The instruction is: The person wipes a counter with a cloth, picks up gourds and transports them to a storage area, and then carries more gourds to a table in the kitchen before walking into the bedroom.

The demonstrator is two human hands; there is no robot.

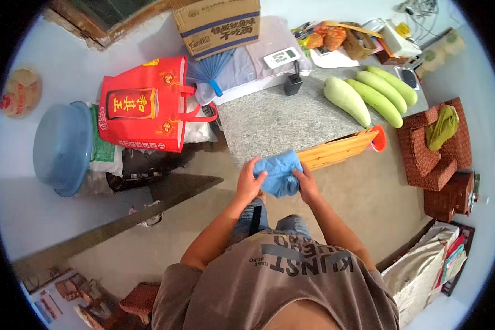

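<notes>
A folded blue cloth point(279, 172) is held between both hands in front of the body, near the front edge of the speckled grey table point(269, 118). My left hand point(251, 179) grips its left end, thumb on top. At its right end, my right hand point(307, 182) is closed on the cloth. Just beyond the cloth, a wooden board point(338, 150) lies at the table's front edge, with a red container point(378, 138) at its right end. Several long pale green gourds point(375, 94) rest farther back on the right.
A red bag point(143, 104) and a blue basin point(63, 148) stand at the left. Toward the back are a cardboard box point(219, 27), a white remote point(281, 57), a small black box point(292, 84) and a basket point(359, 44). A red armchair point(421, 148) is at the right.
</notes>
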